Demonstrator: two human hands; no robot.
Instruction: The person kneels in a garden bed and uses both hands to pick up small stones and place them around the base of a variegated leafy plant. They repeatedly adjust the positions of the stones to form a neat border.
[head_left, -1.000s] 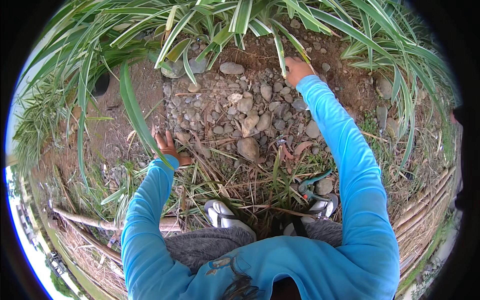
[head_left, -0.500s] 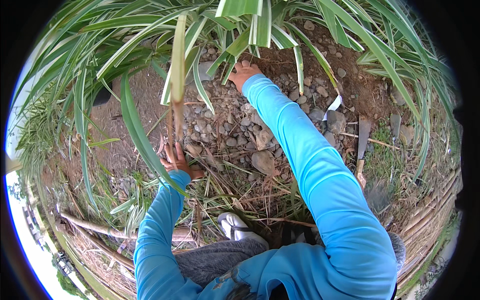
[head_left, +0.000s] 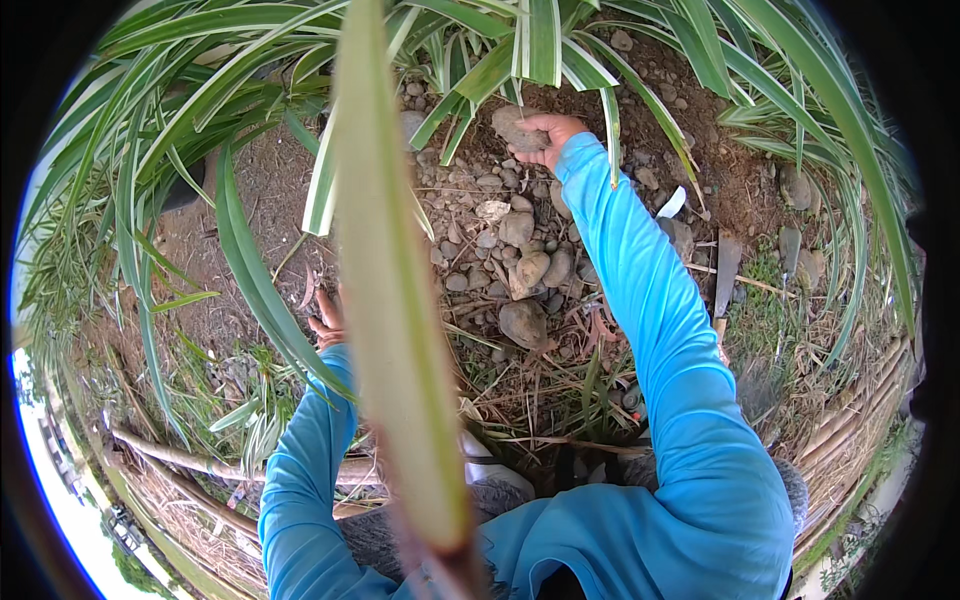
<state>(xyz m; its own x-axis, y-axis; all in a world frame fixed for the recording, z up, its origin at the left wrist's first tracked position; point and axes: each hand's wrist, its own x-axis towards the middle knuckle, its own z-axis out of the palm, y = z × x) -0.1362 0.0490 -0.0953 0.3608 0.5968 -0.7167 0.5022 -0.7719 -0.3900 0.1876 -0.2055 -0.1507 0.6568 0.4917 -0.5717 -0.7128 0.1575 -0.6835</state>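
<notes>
My right hand grips a grey-brown stone at the far side of the pebbly ground, just below the striped leaves. To the left, my left hand rests low on the soil with its visible fingers stretched out and nothing seen in them. A long pale leaf, blurred and close, crosses the middle and covers part of that hand. Between my arms lies a heap of rounded stones, among them a larger brown stone.
Long green-and-white striped leaves hang over the far side. On the right lies a machete-like blade with a light handle, near a white scrap. Bamboo poles and dry stalks edge the near left.
My right hand has moved a little right and now holds a stone. My left hand has shifted slightly left. The pale leaf now looms larger across the view.
</notes>
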